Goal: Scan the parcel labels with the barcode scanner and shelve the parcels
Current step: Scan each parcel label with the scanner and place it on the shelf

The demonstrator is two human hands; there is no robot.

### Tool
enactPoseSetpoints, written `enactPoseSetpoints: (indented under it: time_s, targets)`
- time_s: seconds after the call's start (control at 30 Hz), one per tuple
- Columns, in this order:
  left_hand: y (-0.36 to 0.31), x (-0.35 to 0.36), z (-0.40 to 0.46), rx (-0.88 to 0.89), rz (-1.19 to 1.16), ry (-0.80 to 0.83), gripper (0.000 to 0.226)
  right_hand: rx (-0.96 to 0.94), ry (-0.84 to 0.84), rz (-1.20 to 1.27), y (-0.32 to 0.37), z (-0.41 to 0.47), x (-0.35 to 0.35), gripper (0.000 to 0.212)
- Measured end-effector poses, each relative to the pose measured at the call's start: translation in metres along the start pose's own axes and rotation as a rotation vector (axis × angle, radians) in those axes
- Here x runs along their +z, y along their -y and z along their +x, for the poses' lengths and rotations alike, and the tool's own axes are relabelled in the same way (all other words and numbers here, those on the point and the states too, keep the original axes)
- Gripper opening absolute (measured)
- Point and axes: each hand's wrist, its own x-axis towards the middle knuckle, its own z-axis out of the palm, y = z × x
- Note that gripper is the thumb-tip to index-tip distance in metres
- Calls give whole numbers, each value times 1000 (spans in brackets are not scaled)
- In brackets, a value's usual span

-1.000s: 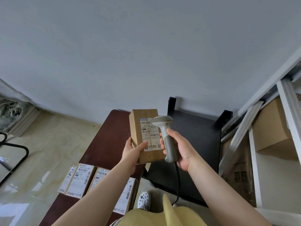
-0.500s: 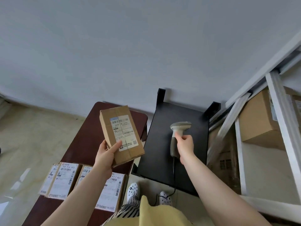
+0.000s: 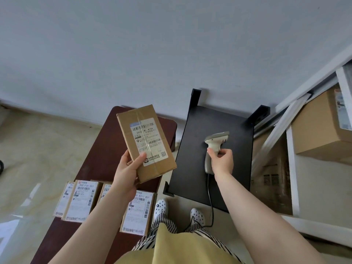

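My left hand [image 3: 126, 169] grips a brown cardboard parcel [image 3: 146, 141] by its lower left corner, thumb on the white label, which faces up. It hangs above the dark red table [image 3: 108, 145]. My right hand [image 3: 222, 161] holds the grey barcode scanner [image 3: 214, 147] by its handle, low over the black stand [image 3: 236, 168]; its head points to the right. The scanner's black cable runs down toward the floor.
Several labelled parcels [image 3: 82, 201] lie in a row on the near end of the red table. A white shelf unit [image 3: 291, 168] stands at the right with a large cardboard box [image 3: 316, 126] on it. My feet in white shoes [image 3: 161, 206] stand between table and stand.
My right hand has carried the scanner away from the parcel, right and down to the black stand. My left hand has swung the parcel left and tilted it.
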Motion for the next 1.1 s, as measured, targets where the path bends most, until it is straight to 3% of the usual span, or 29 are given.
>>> enactPoseSetpoints:
  time_s: [0.23,0.4,0.5,0.6,0.67,0.83,1.1]
  targets:
    - [-9,13,4,12,39,64,47,-28,5,-48,4,-3,-4,50]
    - [-13,28,6,14,59,143,53,-118,-137,-73,15,-18,-8,54]
    - [-13,41,3,2,117,250,60,-155,59,181,28,-49,-17,51]
    - [-8,57,-6,-37,229,385,80,-70,396,339,30,-84,-34,85]
    - [3,63,-17,-82,290,436,90,-33,491,351,17,-101,-46,92]
    - [30,73,-45,-145,383,552,96,24,535,436,-20,-128,-86,57]
    - [110,73,-143,-156,472,488,60,32,572,394,-119,-174,-154,63]
